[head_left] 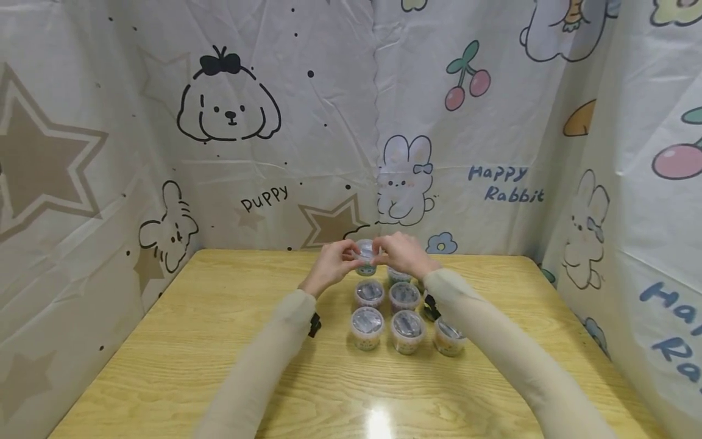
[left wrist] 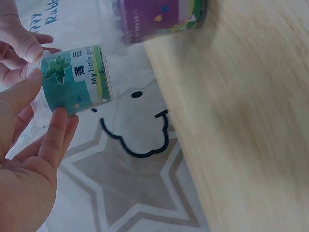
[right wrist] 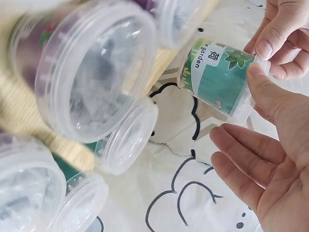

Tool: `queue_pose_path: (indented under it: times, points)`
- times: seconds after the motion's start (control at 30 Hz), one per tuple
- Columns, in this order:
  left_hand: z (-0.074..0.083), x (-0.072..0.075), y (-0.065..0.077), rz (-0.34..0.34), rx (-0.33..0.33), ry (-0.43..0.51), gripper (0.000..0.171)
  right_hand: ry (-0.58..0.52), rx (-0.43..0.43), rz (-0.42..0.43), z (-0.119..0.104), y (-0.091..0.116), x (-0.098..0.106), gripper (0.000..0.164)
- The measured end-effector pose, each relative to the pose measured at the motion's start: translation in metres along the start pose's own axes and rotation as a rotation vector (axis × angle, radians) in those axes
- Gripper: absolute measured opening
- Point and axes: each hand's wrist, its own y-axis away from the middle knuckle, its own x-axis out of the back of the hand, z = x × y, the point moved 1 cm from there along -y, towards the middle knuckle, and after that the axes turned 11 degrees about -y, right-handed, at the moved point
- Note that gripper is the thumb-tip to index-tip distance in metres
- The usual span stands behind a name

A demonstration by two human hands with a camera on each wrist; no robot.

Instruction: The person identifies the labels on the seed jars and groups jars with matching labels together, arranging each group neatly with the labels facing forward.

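A small clear plastic tub (head_left: pixel 365 266) with a green label is held at the back of the table, in the far left spot of a group of tubs. In the left wrist view the tub (left wrist: pixel 72 79) shows a mint leaf and "My little garden". My left hand (head_left: pixel 329 266) grips it, thumb near the lid and fingers under its side. Opposite, my right hand (head_left: pixel 403 253) pinches the lid's rim with its thumb; its other fingers stand extended in the right wrist view. The tub (right wrist: pixel 217 77) appears lifted against the curtain there.
Several similar lidded tubs stand in rows nearer me, including a front left tub (head_left: pixel 367 328), a front middle tub (head_left: pixel 407 331) and a front right tub (head_left: pixel 450 339). A purple-labelled tub (left wrist: pixel 161 19) is close by. Behind the wooden table (head_left: pixel 230 323) hangs a printed curtain (head_left: pixel 329 122).
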Motion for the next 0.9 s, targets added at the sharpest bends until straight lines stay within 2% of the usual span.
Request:
queue_pose_path:
  times: [0.1,0.43,0.63,0.9]
  points:
    - [-0.003,-0.008,-0.002,-0.007,0.008,0.001,0.017,0.058,-0.012,-0.036,0.003,-0.002,-0.002,0.022]
    - [-0.012,-0.025,-0.007,-0.057,0.058,-0.019,0.018,0.147,-0.017,-0.103,0.016,-0.008,-0.016,0.022]
    - [-0.018,-0.033,-0.008,-0.054,0.043,0.0,0.013,0.191,-0.04,-0.151,0.021,-0.013,-0.027,0.024]
    - [-0.024,-0.04,-0.01,-0.056,-0.003,0.01,0.009,0.207,-0.035,-0.156,0.024,-0.012,-0.035,0.025]
